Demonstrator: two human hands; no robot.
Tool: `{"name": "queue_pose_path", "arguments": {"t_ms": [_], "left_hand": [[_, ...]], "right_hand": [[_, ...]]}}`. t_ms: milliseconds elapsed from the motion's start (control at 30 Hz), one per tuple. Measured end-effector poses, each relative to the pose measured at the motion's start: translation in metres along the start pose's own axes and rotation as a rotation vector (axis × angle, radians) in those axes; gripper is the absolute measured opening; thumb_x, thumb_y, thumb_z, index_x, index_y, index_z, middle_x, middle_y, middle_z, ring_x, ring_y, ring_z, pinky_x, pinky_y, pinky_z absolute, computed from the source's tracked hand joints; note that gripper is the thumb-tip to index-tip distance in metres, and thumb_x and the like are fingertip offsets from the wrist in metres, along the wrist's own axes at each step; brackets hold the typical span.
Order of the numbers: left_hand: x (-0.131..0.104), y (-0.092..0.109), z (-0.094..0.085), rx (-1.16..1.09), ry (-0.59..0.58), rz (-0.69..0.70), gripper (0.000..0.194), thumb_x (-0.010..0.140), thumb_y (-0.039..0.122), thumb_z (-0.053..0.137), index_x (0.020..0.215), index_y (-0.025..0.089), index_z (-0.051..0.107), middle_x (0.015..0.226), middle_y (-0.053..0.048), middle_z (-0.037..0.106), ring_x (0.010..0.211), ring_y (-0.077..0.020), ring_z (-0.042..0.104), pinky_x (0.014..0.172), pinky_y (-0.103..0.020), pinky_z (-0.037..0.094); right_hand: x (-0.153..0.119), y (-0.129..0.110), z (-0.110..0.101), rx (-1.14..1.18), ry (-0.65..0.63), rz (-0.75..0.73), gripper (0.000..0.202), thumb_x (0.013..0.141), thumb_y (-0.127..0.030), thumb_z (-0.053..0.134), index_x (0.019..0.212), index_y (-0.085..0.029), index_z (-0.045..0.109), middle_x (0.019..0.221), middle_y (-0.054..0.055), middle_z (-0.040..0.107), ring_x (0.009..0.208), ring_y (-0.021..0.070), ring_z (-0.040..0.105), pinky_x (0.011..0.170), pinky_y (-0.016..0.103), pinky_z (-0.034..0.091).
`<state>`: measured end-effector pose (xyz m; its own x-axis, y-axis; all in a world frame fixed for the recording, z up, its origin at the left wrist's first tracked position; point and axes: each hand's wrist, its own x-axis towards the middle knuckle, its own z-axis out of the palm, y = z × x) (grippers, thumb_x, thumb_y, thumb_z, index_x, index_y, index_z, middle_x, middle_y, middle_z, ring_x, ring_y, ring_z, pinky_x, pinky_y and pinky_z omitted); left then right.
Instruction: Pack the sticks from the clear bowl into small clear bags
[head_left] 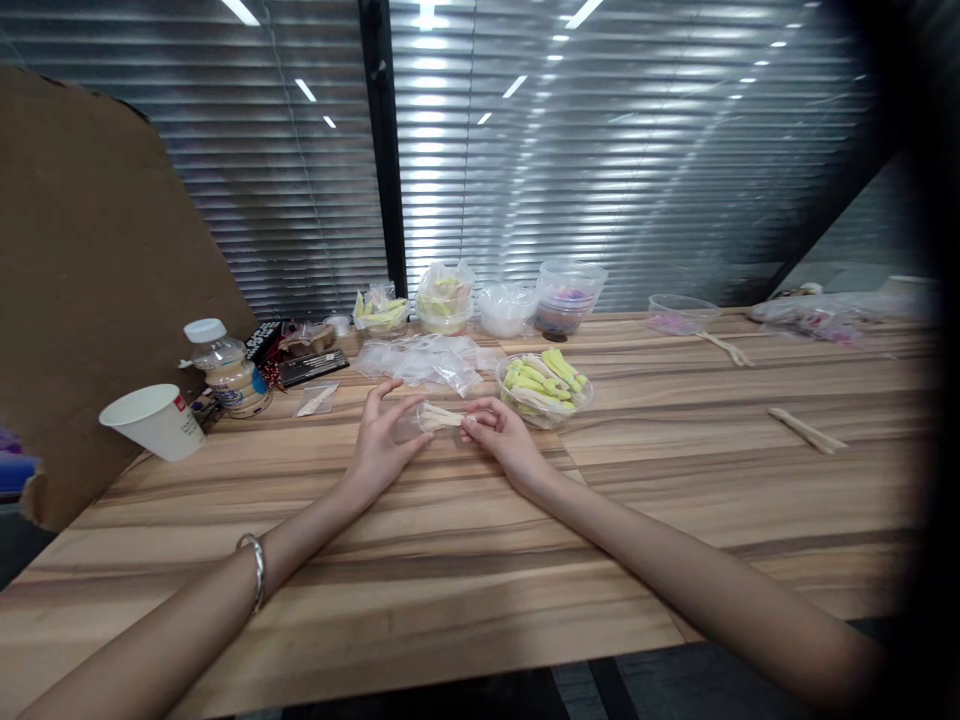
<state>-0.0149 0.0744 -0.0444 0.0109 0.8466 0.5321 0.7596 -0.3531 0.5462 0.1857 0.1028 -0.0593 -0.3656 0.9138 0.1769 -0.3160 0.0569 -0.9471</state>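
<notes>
Near the middle of the table, my left hand (382, 435) holds a small clear plastic bag (409, 425) between curved fingers and thumb. My right hand (499, 430) pinches the end of a pale, slim, stick-like piece (442, 415), whose other end lies at or inside the bag; which of the two I cannot tell. Just beyond my right hand stands a clear bowl (544, 412) heaped with yellow and pale pieces of a similar shape. Flat clear bags (427, 360) are spread in a pile behind my hands.
On the left are a paper cup (154, 420), a capped bottle (229, 370), a black tray (313, 368) and a cardboard panel (97, 250). Plastic tubs (566, 298) line the blinds. Loose pale pieces (806, 430) lie to the right, near a shallow clear container (682, 313).
</notes>
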Motion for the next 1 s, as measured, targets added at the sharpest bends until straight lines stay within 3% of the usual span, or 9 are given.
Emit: {"name": "queue_pose_path", "arguments": {"t_ms": [167, 467, 567, 700, 900, 1000], "left_hand": [[0.0, 0.004, -0.001, 0.164, 0.048, 0.057, 0.043, 0.067, 0.051, 0.059, 0.107, 0.035, 0.059, 0.131, 0.001, 0.04, 0.132, -0.0194, 0.023, 0.115, -0.045, 0.023], [0.0, 0.003, -0.001, 0.124, 0.019, 0.01, 0.055, 0.068, 0.053, 0.057, 0.118, 0.029, 0.051, 0.118, -0.002, 0.054, 0.127, -0.0186, 0.028, 0.111, -0.042, 0.025], [0.0, 0.002, 0.0, 0.111, 0.008, 0.006, 0.054, 0.068, 0.053, 0.057, 0.117, 0.03, 0.052, 0.118, -0.002, 0.055, 0.127, -0.019, 0.029, 0.111, -0.042, 0.025], [0.0, 0.001, 0.001, 0.079, -0.023, 0.019, 0.053, 0.067, 0.053, 0.059, 0.115, 0.031, 0.054, 0.116, -0.001, 0.057, 0.124, -0.0184, 0.033, 0.109, -0.042, 0.029], [-0.002, 0.007, -0.001, 0.055, -0.082, 0.129, 0.059, 0.068, 0.051, 0.059, 0.121, 0.027, 0.049, 0.118, -0.003, 0.055, 0.123, -0.0151, 0.038, 0.111, -0.039, 0.03], [-0.003, 0.011, -0.002, 0.073, -0.128, 0.165, 0.061, 0.069, 0.051, 0.058, 0.124, 0.029, 0.045, 0.122, -0.003, 0.053, 0.124, -0.0147, 0.037, 0.113, -0.04, 0.028]], "right_hand": [[0.001, 0.003, 0.0, -0.119, -0.001, -0.048, 0.025, 0.075, -0.033, 0.065, 0.085, -0.016, 0.05, 0.076, 0.003, 0.06, 0.06, 0.0093, 0.052, 0.058, 0.023, 0.043], [-0.004, -0.006, 0.002, -0.383, -0.023, -0.095, 0.031, 0.083, -0.037, 0.054, 0.104, -0.017, 0.062, 0.074, 0.003, 0.057, 0.06, 0.0096, 0.046, 0.054, 0.022, 0.037], [-0.005, -0.004, 0.002, -0.349, -0.017, -0.117, 0.03, 0.083, -0.036, 0.054, 0.106, -0.017, 0.059, 0.078, 0.003, 0.058, 0.064, 0.0104, 0.049, 0.059, 0.023, 0.039], [-0.003, 0.0, 0.0, -0.358, -0.015, -0.13, 0.024, 0.081, -0.036, 0.057, 0.095, -0.016, 0.06, 0.081, 0.004, 0.06, 0.067, 0.0123, 0.052, 0.062, 0.025, 0.041], [-0.005, -0.004, -0.001, -0.524, -0.046, -0.361, 0.019, 0.083, -0.029, 0.055, 0.096, -0.021, 0.067, 0.101, 0.007, 0.056, 0.102, 0.0185, 0.051, 0.089, 0.032, 0.04], [-0.007, -0.006, 0.002, -0.531, -0.055, -0.368, 0.021, 0.085, -0.028, 0.053, 0.101, -0.022, 0.064, 0.106, 0.007, 0.054, 0.104, 0.0179, 0.05, 0.09, 0.032, 0.041]]}}
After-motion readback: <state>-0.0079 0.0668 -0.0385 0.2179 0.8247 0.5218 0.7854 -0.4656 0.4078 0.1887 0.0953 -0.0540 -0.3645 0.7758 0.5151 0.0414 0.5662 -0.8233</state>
